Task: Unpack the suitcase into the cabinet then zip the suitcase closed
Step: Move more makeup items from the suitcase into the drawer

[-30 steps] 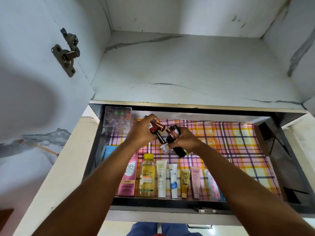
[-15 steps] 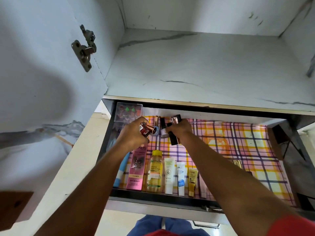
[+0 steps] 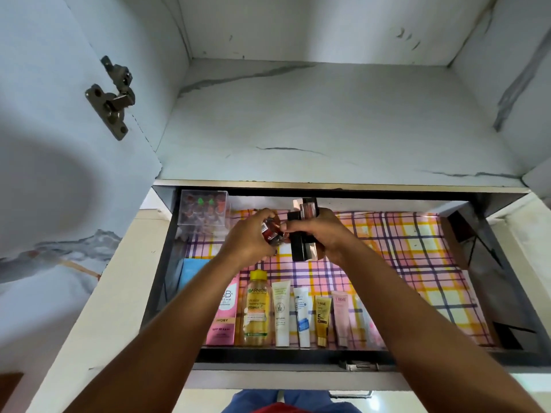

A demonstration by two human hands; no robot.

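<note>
Lipsticks half-hidden in right hand above drawer.

Setting: a home, at a bedroom or dressing cabinet with marble-pattern panels and a door hinge. Its pull-out drawer has a plaid liner and a row of skincare tubes, as in household storage.

Pink carton showing "BB+ CREAM", "IVORY". Yellow clear bottle reading "GARNIER", "Vitamin C". Small yellow tube showing "LAKMÉ"; pink tube likewise.
</note>
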